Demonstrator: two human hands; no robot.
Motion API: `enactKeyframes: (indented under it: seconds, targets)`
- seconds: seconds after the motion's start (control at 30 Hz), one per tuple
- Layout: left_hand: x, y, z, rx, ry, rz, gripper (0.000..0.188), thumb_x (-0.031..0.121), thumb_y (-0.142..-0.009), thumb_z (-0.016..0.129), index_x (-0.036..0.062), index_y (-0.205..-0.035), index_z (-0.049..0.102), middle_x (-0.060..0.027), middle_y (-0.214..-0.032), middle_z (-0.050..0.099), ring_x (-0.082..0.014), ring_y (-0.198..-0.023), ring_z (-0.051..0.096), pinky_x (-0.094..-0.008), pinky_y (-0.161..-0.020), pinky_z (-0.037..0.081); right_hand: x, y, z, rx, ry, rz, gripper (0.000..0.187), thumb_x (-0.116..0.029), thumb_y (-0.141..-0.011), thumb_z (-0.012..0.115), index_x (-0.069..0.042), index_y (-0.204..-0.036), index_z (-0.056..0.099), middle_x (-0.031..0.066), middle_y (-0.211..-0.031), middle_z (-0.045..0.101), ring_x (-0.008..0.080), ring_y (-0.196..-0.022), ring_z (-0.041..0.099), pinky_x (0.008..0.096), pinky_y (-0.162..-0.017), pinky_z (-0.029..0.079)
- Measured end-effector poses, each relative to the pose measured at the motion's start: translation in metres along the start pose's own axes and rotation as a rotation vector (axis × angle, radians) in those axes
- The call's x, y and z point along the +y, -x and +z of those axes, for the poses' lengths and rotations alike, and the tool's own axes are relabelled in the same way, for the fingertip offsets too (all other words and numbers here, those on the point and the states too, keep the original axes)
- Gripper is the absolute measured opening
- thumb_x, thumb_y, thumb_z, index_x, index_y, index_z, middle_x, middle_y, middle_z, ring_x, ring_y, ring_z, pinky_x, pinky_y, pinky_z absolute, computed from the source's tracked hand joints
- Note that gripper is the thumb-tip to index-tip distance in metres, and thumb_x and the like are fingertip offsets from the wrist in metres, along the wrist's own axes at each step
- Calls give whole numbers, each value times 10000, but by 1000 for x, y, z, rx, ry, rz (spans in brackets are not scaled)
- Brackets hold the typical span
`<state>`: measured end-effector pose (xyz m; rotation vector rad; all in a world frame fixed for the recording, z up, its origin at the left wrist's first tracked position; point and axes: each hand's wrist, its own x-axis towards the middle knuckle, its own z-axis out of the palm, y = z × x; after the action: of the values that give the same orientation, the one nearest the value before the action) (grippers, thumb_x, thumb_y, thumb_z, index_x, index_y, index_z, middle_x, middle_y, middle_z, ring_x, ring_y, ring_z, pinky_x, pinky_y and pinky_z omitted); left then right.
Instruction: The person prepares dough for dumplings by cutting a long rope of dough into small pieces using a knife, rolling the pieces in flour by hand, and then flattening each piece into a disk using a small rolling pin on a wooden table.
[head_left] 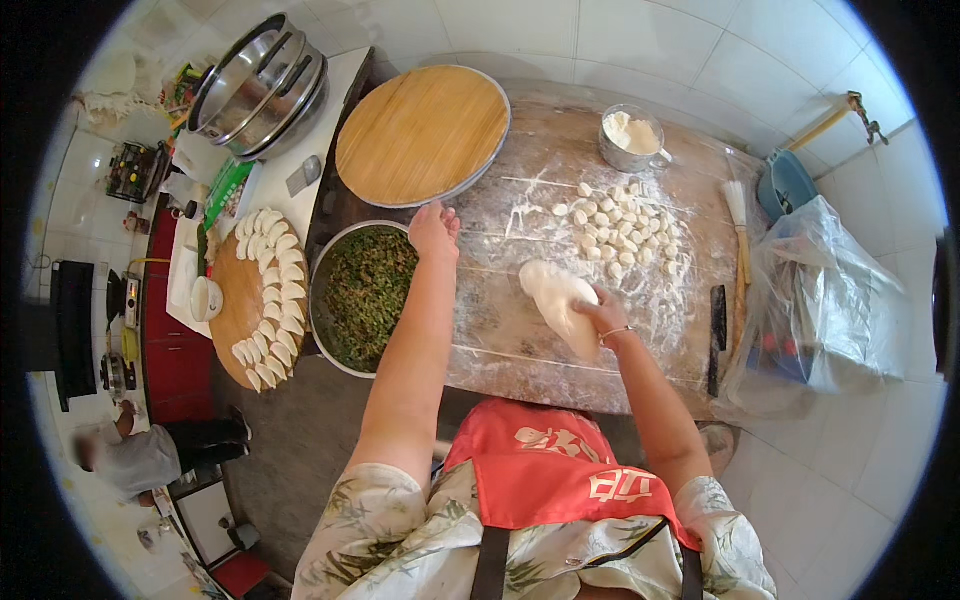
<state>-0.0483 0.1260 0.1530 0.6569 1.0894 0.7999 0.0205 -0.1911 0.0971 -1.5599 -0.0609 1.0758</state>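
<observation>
A long, smooth lump of pale dough [556, 300] is in my right hand [604, 314], with its far end over the floured wooden table [500, 330]. My left hand [435, 232] is over the right rim of a metal bowl of chopped green filling [366, 285], just below a round wooden board [425, 135]. Its fingers are curled in; anything between them is hidden. Beyond the dough lump lie several small cut dough pieces [625, 228], scattered in loose flour.
Folded dumplings [282, 290] line a round board at left, beside a small white bowl [206, 299]. Stacked metal basins [260, 90] stand behind. A flour cup [632, 137] is at the back; a brush [738, 215] and plastic bag [820, 290] are right. Another person [135, 460] is far left.
</observation>
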Motion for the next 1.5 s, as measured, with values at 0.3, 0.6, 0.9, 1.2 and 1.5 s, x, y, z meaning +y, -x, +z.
enactKeyframes:
  seconds: [0.3, 0.6, 0.9, 1.2, 1.5]
  targets:
    - [17, -37, -6, 126, 190, -185, 215, 240, -906, 638, 69, -816, 544, -3, -705, 540, -135, -613, 560, -269, -557, 428, 1, -93, 49, 327, 553, -118, 991, -530, -619, 821, 87, -1293, 439, 278, -1078, 633, 322, -1021, 636, 391, -853, 503]
    - [53, -53, -3, 301, 173, -143, 256, 220, -874, 687, 23, -801, 540, -59, -687, 555, -146, -544, 552, -264, -481, 414, -40, -98, 88, 250, 944, -6, 913, -647, -584, 752, 104, -1083, 609, 302, -1102, 619, 378, -1040, 619, 398, -886, 499]
    - [76, -109, 21, 108, 168, -420, 312, 323, -894, 642, 105, -754, 467, 24, -532, 366, -108, -396, 345, -251, -371, 255, -12, -125, 57, 286, 564, -19, 688, -412, -602, 812, 73, -1053, 628, 237, -974, 677, 342, -890, 669, 387, -778, 529]
    - [159, -107, 60, -183, 28, -201, 257, 282, -880, 661, 107, -783, 499, -4, -610, 483, -109, -472, 439, -234, -383, 283, -162, -93, 68, 253, 728, -393, 555, -245, -629, 772, -26, -1115, 617, 216, -973, 668, 350, -900, 649, 402, -804, 514]
    - [239, -52, 42, -483, 248, -168, 193, 296, -938, 577, 114, -925, 515, -20, -656, 518, -115, -530, 466, -218, -418, 316, -301, -127, 181, 48, 730, -828, 547, -225, -675, 714, -28, -1170, 588, 202, -1037, 656, 355, -965, 632, 382, -861, 495]
